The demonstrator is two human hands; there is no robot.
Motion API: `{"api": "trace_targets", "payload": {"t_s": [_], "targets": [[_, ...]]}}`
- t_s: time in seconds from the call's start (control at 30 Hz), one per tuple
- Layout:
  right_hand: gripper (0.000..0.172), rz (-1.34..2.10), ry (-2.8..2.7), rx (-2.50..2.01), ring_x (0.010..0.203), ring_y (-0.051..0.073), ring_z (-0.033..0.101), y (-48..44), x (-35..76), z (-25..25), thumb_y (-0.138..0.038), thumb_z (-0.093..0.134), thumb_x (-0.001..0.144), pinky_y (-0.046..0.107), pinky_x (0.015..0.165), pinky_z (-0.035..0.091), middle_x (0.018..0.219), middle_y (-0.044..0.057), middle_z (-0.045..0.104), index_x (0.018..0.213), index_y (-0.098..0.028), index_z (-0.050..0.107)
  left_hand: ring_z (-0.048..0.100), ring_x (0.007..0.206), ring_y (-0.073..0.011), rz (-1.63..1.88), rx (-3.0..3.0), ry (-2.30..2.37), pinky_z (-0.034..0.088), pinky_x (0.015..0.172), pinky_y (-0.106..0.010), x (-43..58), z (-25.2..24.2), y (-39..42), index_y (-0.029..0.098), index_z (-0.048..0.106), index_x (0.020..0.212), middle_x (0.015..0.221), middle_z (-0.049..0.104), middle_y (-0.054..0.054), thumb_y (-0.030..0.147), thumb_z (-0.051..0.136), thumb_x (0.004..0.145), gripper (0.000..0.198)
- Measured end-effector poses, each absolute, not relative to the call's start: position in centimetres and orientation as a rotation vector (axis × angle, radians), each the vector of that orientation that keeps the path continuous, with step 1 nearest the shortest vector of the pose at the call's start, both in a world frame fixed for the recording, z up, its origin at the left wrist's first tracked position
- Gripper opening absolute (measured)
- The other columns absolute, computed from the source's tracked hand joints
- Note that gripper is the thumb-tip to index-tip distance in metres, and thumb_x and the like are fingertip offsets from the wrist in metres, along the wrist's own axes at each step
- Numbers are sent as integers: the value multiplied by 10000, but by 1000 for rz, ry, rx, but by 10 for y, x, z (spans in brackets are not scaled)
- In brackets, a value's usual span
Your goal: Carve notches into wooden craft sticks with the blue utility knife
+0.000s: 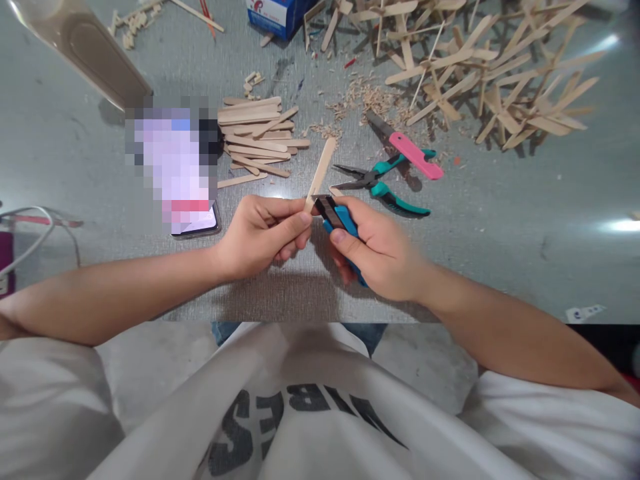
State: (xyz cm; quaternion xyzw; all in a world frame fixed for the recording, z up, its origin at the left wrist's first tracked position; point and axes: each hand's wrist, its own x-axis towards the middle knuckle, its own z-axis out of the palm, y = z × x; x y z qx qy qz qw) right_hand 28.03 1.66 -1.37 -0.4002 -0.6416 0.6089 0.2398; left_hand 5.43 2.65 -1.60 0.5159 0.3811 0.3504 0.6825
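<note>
Pinched between thumb and fingers, a wooden craft stick (323, 163) slants up and away from my left hand (273, 233). My right hand (373, 247) is wrapped around a blue and black utility knife (345, 223). The knife's tip meets the stick near its lower end, close to my left thumb. Just beyond my right hand lie needle-nose pliers (373, 179) with teal handles, jaws apart. A pink-handled knife (415, 155) rests across one plier handle. To the left of the held stick is a pile of loose craft sticks (260, 127).
Joined craft sticks (480, 67) spread over the back right of the grey table (525, 220). Wood shavings (377, 97) lie in the middle. A phone (200, 223), partly pixelated, leans by a beige bottle (85, 50). A blue box (280, 17) stands at the back, a white cable (43, 233) at left.
</note>
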Motion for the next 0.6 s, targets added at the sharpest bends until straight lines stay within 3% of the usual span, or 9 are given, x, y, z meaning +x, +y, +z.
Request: {"api": "trace_targets", "payload": {"t_s": [0.23, 0.33, 0.4, 0.6], "targets": [[383, 1984, -1568, -1010, 412, 130, 549, 24, 280, -3, -538, 655, 1068, 270, 361, 413, 656, -72, 596, 1255, -212, 580, 479, 442, -42, 742, 1281, 883, 385, 429, -173, 56, -15, 24, 161, 620, 655, 568, 564, 27, 324, 731, 991, 389], [359, 1882, -1527, -1024, 421, 129, 576, 26, 278, -3, -523, 669, 1064, 266, 376, 423, 684, -64, 626, 1242, -224, 579, 497, 433, -44, 815, 1169, 941, 399, 408, -158, 58, -19, 23, 145, 736, 836, 612, 626, 19, 311, 757, 962, 210], [331, 1781, -1487, -1021, 424, 131, 573, 27, 278, -5, -509, 675, 1062, 275, 387, 436, 692, -65, 627, 1245, -250, 578, 506, 429, -45, 854, 1113, 961, 415, 403, -154, 58, -23, 24, 132, 787, 960, 624, 652, 16, 320, 780, 943, 189], [324, 1581, -1429, -1053, 450, 142, 545, 29, 281, -14, -476, 739, 1020, 306, 394, 449, 699, -65, 606, 1265, -310, 607, 545, 451, -54, 879, 1105, 942, 455, 426, -162, 59, -24, 23, 113, 825, 1002, 651, 697, -9, 329, 786, 942, 227]]}}
